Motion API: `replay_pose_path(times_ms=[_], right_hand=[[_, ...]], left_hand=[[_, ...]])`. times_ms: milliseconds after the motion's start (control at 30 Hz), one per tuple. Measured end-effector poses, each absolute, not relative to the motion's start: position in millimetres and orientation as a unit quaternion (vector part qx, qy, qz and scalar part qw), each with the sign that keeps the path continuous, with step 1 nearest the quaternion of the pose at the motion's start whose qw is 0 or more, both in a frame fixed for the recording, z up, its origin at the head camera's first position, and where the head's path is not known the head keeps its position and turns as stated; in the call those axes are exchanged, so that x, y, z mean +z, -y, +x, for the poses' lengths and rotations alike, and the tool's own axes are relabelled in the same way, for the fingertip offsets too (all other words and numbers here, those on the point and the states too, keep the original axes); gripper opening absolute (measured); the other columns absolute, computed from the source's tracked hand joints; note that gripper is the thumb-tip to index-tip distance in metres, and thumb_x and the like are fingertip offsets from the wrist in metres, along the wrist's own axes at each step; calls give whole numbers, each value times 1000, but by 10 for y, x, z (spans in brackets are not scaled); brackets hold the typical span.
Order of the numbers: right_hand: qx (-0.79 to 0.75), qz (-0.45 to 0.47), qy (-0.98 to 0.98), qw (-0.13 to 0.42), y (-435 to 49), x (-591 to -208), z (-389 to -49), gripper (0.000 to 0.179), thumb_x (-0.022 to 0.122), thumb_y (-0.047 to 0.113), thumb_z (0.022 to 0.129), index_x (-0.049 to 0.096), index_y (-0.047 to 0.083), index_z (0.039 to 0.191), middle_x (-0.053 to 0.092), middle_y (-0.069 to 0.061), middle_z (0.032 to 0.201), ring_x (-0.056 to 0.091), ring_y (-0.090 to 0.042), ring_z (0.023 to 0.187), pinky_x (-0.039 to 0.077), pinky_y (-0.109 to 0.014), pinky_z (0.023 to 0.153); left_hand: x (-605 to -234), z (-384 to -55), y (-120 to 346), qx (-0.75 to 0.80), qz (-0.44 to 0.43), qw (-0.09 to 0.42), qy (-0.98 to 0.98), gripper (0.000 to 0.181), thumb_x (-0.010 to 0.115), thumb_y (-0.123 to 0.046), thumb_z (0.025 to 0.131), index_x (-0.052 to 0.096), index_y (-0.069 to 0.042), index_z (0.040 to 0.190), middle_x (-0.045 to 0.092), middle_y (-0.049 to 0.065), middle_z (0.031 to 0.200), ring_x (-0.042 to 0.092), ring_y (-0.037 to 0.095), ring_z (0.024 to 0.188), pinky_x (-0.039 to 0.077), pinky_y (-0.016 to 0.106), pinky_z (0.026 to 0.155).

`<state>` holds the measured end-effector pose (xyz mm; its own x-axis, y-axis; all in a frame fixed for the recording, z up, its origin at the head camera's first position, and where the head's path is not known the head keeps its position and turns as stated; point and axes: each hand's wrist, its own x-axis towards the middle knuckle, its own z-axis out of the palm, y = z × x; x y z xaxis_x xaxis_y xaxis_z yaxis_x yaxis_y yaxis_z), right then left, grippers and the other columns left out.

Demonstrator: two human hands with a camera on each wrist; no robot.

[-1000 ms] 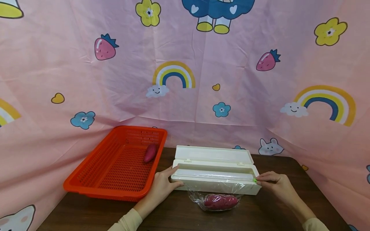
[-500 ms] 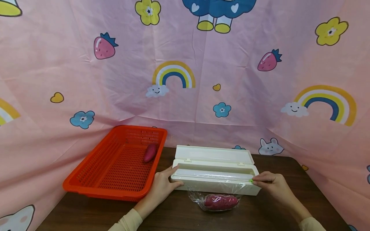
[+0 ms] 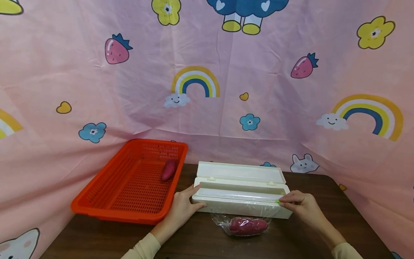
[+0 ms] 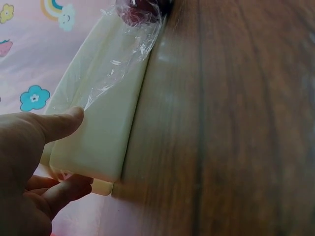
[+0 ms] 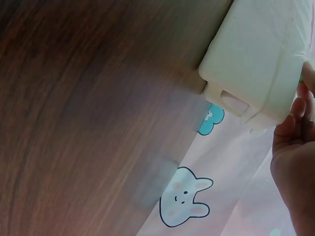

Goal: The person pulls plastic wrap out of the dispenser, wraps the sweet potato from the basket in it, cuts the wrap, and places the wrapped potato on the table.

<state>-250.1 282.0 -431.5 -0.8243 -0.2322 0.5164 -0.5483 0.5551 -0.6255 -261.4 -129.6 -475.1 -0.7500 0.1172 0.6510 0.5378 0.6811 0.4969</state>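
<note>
1. The left hand [image 3: 182, 207] has its grip on the left end of the white box [image 3: 239, 186]; the thumb lies against the front and the other fingers reach round the end.
2. The right hand [image 3: 302, 205] has its grip on a small green tab [image 3: 277, 201], pinching it at the front edge of the box, near the right end. In the right wrist view, these fingertips are partly cut off by the picture's edge.
3. The box stands on the dark brown wooden surface [image 3: 194, 246], its long side facing the person. Its lid [image 3: 240, 172] is hinged at the back and tipped open, away from the person.
4. A pale roll [image 3: 237, 194] lies lengthwise inside the box.
5. Clear film [image 3: 221, 220] hangs over the front wall of the box and reaches down to the surface, crumpled and shiny at its left side.
6. A reddish-purple sweet potato [image 3: 248, 226] lies on its side in the film, just in front of the box, between the two forearms. Neither hand touches it.
7. An orange basket [image 3: 116, 214] with slotted walls stands to the left of the box, beside the left forearm. A second sweet potato [image 3: 169, 170] lies in it, close to its right wall.
8. Behind everything hangs a pink cloth [image 3: 145, 90] printed with rainbows, flowers and strawberries.
</note>
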Motion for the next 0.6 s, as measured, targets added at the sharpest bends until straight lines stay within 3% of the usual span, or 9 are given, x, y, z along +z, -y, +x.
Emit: replay_pose_path(times_ms=[300, 467, 600], right_hand=[[418, 225, 858, 195, -2783, -4318, -2496, 13, 82, -5, 77, 81, 6, 85, 73, -7, 83, 57, 2, 74, 48, -19, 58], [418, 224, 859, 192, -2767, -4313, -2474, 13, 82, -5, 78, 81, 6, 85, 73, -6, 82, 56, 2, 73, 48, -20, 58], [417, 221, 860, 192, -2755, -4314, -2461, 13, 82, -5, 77, 81, 5, 85, 72, -7, 82, 56, 2, 73, 48, -20, 58]], left_hand=[[-4702, -2576, 1315, -353, -184, 281, 873, 71, 97, -24, 63, 72, -3, 126, 69, 28, 122, 72, 37, 106, 60, 46, 84], [-4671, -2554, 1339, -356, -178, 239, 886, 73, 94, -21, 64, 70, -5, 131, 67, 27, 127, 70, 39, 111, 60, 48, 86], [-4667, -2549, 1356, -351, -179, 224, 891, 76, 92, -32, 66, 68, -7, 133, 66, 26, 131, 69, 39, 114, 59, 49, 90]])
